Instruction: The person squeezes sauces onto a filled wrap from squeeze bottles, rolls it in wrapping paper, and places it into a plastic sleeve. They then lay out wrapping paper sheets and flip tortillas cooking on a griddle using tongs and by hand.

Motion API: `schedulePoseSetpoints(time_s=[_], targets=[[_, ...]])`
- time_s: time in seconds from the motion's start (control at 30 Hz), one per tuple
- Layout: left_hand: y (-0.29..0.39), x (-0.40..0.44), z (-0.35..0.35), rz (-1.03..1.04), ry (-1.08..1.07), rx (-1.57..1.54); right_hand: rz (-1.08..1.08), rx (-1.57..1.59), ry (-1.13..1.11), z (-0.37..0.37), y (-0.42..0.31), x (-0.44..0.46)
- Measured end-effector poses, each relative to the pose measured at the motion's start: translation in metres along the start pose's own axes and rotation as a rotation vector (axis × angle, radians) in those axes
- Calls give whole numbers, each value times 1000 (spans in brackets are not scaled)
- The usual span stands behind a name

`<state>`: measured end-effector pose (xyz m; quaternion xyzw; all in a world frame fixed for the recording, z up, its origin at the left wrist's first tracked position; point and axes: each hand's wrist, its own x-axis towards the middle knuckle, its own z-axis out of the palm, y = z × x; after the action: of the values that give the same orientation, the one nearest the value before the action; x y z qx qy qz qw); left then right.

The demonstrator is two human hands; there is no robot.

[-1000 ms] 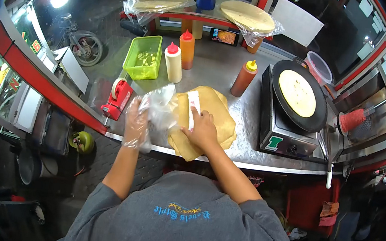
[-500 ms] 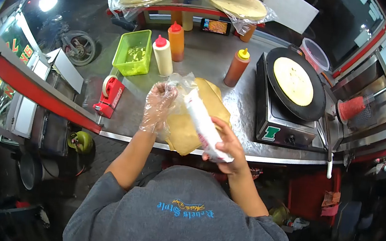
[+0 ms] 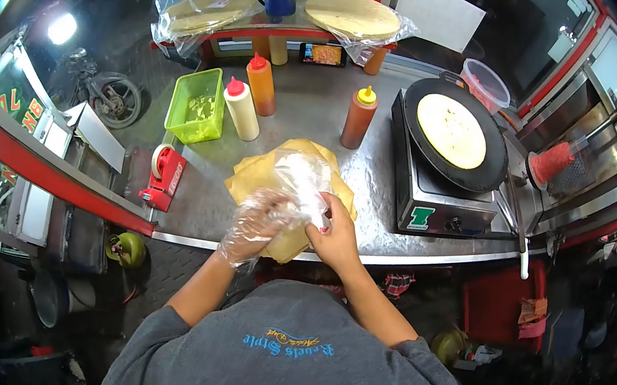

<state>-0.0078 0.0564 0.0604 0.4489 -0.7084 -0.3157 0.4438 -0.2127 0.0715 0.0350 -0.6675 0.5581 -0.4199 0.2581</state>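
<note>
Head view: from my remote seat I see the right hand (image 3: 335,235) with thumb and fingers pinched on a clear plastic bag (image 3: 300,175), over the brown paper sheets (image 3: 248,173) on the steel counter (image 3: 199,207). The left hand (image 3: 258,219), in a transparent plastic glove (image 3: 240,244), meets the bag's near side; glare means I can't tell how firmly it grips. A flatbread (image 3: 451,131) lies on the black griddle (image 3: 488,166).

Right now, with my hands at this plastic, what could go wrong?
The flatbread on the pan might scorch if the stove is lit, which I can't tell. The brown sheets reach the front edge of the counter and could slide off. The loose glove on your left hand might snag the clear plastic.
</note>
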Motion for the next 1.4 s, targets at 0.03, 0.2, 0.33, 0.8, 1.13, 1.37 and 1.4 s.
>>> schedulePoseSetpoints(time_s=[0.03, 0.2, 0.33, 0.8, 1.13, 1.37, 1.4], targets=[[-22, -7, 5, -94, 41, -86, 35, 40, 36, 4, 2, 2], [-80, -45, 25, -318, 53, -376, 142, 87, 146, 43, 28, 18], [-69, -46, 27, -310, 50, -177, 139, 48, 170, 71, 43, 34], [-49, -49, 23, -289, 95, -158, 196, -423, 161, 15, 81, 68], [-61, -15, 32, -211, 107, -250, 350, 479, 63, 2, 58, 24], [24, 64, -12, -126, -204, -318, -3, 396, -14, -38, -37, 99], [16, 62, -4, -125, -275, -367, -111, 256, -20, -35, -38, 94]])
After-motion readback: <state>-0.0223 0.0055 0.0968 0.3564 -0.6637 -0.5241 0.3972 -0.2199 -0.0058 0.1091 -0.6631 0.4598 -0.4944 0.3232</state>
